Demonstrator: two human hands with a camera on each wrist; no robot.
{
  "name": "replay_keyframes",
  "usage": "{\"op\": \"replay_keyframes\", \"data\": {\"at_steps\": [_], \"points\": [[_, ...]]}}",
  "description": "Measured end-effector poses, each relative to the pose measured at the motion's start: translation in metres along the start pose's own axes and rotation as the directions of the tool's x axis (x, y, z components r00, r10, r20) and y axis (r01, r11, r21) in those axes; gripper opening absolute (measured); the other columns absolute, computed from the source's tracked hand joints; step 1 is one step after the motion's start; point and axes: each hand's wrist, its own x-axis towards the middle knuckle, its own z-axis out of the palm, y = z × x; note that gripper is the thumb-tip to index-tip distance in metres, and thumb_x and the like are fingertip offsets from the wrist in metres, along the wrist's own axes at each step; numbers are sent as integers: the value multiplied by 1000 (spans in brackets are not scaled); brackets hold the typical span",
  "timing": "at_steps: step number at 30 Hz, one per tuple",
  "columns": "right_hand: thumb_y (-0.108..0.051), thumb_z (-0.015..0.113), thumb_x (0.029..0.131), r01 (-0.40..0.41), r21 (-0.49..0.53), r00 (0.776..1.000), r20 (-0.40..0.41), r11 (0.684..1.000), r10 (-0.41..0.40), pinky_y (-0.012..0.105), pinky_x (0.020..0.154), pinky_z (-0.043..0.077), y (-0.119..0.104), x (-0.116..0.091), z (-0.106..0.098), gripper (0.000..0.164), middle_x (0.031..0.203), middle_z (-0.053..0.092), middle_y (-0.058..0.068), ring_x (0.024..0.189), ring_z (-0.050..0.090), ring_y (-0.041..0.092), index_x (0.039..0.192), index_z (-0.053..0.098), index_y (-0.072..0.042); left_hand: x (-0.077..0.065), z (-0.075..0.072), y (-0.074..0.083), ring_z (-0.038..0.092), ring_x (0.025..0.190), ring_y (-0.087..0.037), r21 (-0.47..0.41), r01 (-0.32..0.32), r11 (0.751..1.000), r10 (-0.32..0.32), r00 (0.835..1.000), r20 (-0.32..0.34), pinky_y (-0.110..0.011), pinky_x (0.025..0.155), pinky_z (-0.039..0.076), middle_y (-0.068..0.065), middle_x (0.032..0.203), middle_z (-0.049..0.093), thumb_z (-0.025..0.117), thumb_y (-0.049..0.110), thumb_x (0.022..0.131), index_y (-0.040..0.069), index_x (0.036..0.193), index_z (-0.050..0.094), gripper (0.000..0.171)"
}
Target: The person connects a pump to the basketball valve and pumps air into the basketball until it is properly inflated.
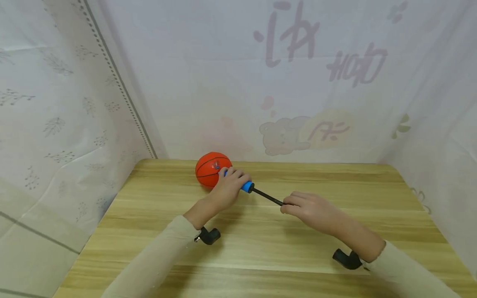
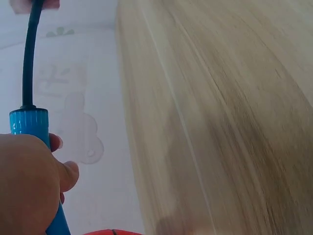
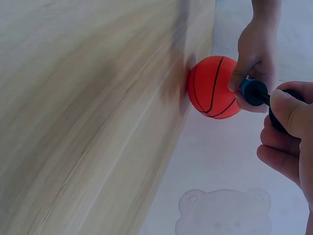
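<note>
A small orange-red basketball (image 1: 207, 170) with black lines sits on the table's far side, left of the middle. Beside it, my left hand (image 1: 225, 193) grips the blue barrel (image 1: 247, 187) of a hand pump, fingers wrapped around it. From the barrel's end a black rod (image 1: 266, 196) runs out to the right. My right hand (image 1: 312, 211) holds the pump's dark handle (image 3: 277, 118) at the rod's far end, thumb pressed over it. The pump's other end lies behind my left hand near the ball; whether it joins the ball I cannot tell.
The wood-grain table (image 1: 283, 252) ends at a pale printed curtain (image 1: 231, 82) behind the ball. More curtain hangs along the left and right sides. A black bracket (image 1: 210, 236) is strapped at my left wrist, and another bracket (image 1: 347, 259) at my right.
</note>
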Motion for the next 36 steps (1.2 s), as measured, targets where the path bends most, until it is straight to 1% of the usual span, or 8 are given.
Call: {"op": "replay_keyframes", "data": {"at_steps": [2,5,17,22,28,30,32,36], "points": [[-3,64,98,-10,-6,1000,17,1000,10,23,74,55,2,4,4,10,98,68,1,86,64,14,100,71,-10,1,1,2,49,111,-29,3,1,1000,-1,1000,-1,-57,101,32,-6,115,62,66,-8,92,17,114,61,35],[5,82,76,-20,-27,999,44,999,21,23,76,55,6,12,12,31,100,69,1,88,65,14,101,72,-10,2,1,5,49,111,-29,13,6,1000,-6,1000,5,-56,101,32,-6,112,60,67,-9,91,17,113,60,35],[3,80,82,-14,-82,999,37,997,17,21,75,53,14,43,37,25,96,69,1,87,65,14,99,70,-11,2,4,11,48,111,-28,11,-21,1000,21,1000,22,-58,102,33,-5,114,61,66,-11,90,17,113,60,37],[2,81,81,-16,-78,999,32,997,18,22,74,53,13,37,40,23,95,69,0,86,65,14,98,72,-11,2,6,8,50,109,-26,41,-47,998,47,999,14,-55,103,33,-3,113,62,67,-7,92,19,111,61,33],[3,84,75,16,-50,1000,-3,999,-16,22,70,53,8,16,30,30,96,68,1,82,63,15,98,71,-10,0,5,3,51,112,-25,56,-30,998,30,1000,6,-54,105,33,-2,115,63,69,-4,91,20,114,62,34],[1,76,86,26,-49,1000,-7,998,-27,23,71,54,5,9,24,18,96,68,2,82,63,15,99,70,-10,-1,5,1,51,113,-26,50,-26,998,26,1000,5,-55,105,32,-3,116,63,69,-5,91,20,115,62,35],[-4,61,101,34,-47,999,-13,998,-35,24,70,54,3,4,19,10,97,67,2,82,62,14,100,69,-10,-2,4,-1,51,114,-26,47,-29,998,30,1000,-2,-55,105,32,-3,117,63,69,-6,91,19,116,62,36],[-16,28,113,39,-49,999,-30,998,-41,25,70,54,-1,-4,11,45,97,66,2,83,62,14,100,71,-10,-4,1,-4,51,112,-27,33,-24,999,25,999,-27,-55,104,32,-4,115,63,68,-7,91,19,115,62,36]]}}
